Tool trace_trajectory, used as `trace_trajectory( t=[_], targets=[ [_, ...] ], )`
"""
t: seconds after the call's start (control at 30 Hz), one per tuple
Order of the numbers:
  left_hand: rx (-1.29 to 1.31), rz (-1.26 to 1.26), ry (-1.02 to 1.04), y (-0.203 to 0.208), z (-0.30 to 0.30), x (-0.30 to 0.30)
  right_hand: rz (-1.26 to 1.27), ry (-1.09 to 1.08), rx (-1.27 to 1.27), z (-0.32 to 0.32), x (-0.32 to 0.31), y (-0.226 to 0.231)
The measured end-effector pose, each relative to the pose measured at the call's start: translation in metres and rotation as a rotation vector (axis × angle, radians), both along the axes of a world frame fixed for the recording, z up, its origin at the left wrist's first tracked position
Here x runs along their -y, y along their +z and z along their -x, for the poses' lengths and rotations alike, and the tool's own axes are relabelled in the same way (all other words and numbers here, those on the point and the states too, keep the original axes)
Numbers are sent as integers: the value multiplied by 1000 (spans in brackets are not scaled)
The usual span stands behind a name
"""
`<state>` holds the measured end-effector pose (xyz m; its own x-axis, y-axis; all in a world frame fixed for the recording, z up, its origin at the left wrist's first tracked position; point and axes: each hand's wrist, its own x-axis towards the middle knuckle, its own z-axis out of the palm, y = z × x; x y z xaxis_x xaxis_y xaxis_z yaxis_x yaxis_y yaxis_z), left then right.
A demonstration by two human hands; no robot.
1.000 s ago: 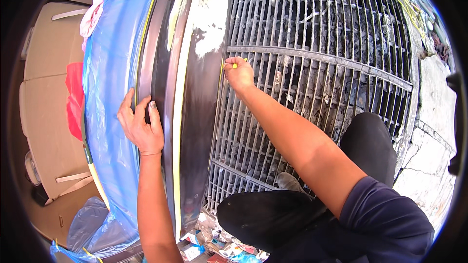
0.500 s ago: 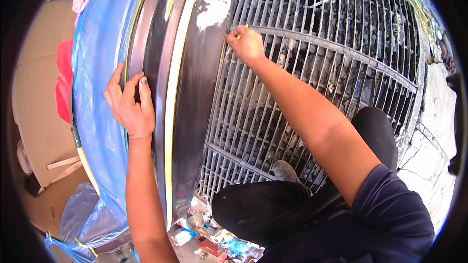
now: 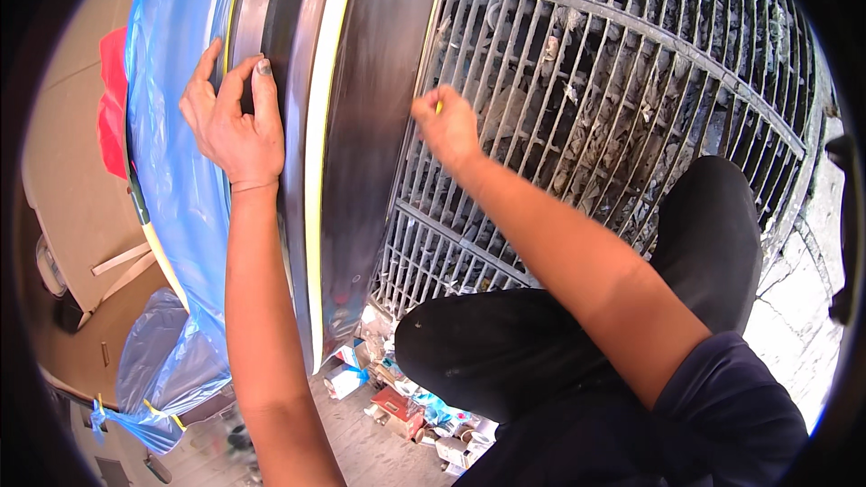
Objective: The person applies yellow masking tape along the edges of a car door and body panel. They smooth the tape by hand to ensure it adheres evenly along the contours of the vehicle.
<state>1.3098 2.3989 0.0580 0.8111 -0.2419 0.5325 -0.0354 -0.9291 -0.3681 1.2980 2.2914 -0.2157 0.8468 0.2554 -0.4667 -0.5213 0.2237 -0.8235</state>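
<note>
Dark glossy vehicle body panels point(image 3: 370, 117) run up and down the middle of the view, with a pale yellow strip point(image 3: 315, 207) along one ridge. My left hand point(image 3: 233, 126) rests with fingers spread and bent at the edge between the panels and the blue plastic sheeting point(image 3: 167, 108). A thin yellow line of tape point(image 3: 236, 0) follows that edge. Beside the panel's right-hand edge, above the floor grating, is my right hand point(image 3: 448, 129), closed in a pinch. A small yellow piece of tape point(image 3: 439, 107) shows between its fingers; the rest of it is hidden.
Metal floor grating point(image 3: 577, 9) with debris beneath lies to the right, under my bent legs point(image 3: 496, 343). Assorted litter and a red box point(image 3: 397, 406) sit near the bottom. Brown covering point(image 3: 72, 126) and a red piece point(image 3: 113, 99) are at the far left.
My right hand has come nearer to me along the panel's edge, still pinched. My left hand keeps about the same place on the panel; the whole view has shifted.
</note>
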Motion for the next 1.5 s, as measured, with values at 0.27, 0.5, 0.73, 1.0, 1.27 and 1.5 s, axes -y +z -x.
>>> trace_trajectory(
  t=[0.27,0.5,0.73,1.0,1.27,1.5],
  targets=[
    [-6,-29,-16,0,0,-5,-13,282,93,146,-13,18],
    [4,-34,-24,0,-1,-8,-126,413,34,182,-30,-4],
    [3,-28,-23,-1,-1,-9,-420,491,-373,175,-27,-4],
    [-2,-44,-21,0,-2,-9,-471,588,-457,169,-23,7],
    [-7,-66,-35,1,-2,-10,-245,517,-198,166,-29,-16],
    [3,-40,-47,-1,-2,-13,-275,379,-139,186,-41,-16]
  ],
)
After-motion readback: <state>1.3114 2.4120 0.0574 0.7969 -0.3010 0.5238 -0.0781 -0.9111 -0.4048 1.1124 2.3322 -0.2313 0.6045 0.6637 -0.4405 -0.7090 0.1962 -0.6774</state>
